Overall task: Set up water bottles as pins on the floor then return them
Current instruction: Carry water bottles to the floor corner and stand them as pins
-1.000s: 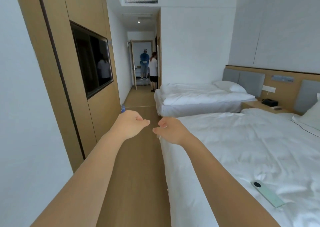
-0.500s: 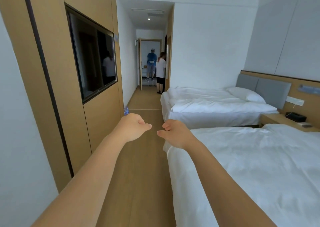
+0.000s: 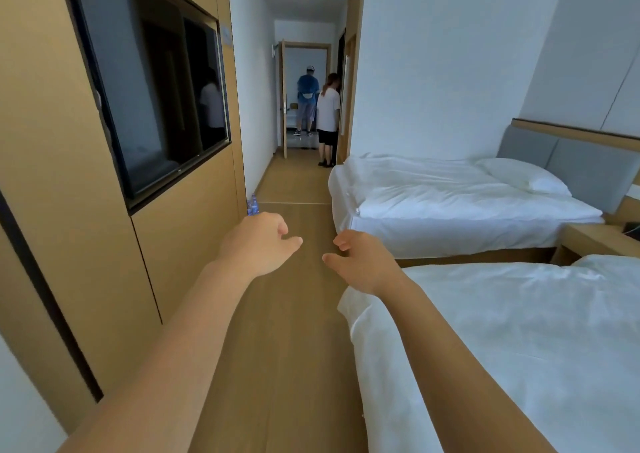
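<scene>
Moved forward along tan wood-plank floor (image 3: 294,314) over last second; wall-mounted black TV screen (image 3: 156,99) now nearer, mint phone on near bed gone from view. Left hand (image 3: 258,243) and right hand (image 3: 360,262) still empty, fingers loosely curled, nearly touching. Clear blue-labelled water bottles (image 3: 252,205) stand ahead by wood wall panel, beyond left hand. Likely approaching to collect them.

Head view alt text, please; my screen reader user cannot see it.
Both arms reach forward with the left hand and right hand loosely curled, holding nothing, over a wooden floor between a wall-mounted TV and two white beds. Water bottles stand ahead.
</scene>
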{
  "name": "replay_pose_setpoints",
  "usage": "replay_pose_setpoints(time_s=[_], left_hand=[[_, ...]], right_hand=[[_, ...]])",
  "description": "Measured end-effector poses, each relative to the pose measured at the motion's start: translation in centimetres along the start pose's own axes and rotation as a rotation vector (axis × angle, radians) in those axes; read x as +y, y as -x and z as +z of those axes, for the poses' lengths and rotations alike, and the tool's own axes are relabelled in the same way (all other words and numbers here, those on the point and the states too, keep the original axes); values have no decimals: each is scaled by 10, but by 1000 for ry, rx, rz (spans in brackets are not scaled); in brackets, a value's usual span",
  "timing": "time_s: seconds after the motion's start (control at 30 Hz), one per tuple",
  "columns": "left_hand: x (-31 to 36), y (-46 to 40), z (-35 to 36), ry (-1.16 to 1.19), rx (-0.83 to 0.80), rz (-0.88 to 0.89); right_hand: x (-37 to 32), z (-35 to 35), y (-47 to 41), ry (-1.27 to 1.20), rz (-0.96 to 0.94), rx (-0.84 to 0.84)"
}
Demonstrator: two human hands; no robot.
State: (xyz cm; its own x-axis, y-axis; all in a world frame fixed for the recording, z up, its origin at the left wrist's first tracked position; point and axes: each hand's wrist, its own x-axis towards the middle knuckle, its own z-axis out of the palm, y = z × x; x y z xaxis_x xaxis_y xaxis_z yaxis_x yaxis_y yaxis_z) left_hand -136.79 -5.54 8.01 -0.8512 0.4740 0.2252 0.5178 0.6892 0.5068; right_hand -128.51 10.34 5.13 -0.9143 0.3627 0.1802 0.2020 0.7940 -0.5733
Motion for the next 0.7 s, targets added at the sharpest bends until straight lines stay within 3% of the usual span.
replay_pose_setpoints(time_s=[0.4, 0.7], left_hand=[[-34, -251, 68, -73, -14, -95], [-101, -422, 112, -53, -45, -162]], right_hand=[[66, 15, -266, 141, -33, -68], [97, 81, -458, 113, -47, -153]])
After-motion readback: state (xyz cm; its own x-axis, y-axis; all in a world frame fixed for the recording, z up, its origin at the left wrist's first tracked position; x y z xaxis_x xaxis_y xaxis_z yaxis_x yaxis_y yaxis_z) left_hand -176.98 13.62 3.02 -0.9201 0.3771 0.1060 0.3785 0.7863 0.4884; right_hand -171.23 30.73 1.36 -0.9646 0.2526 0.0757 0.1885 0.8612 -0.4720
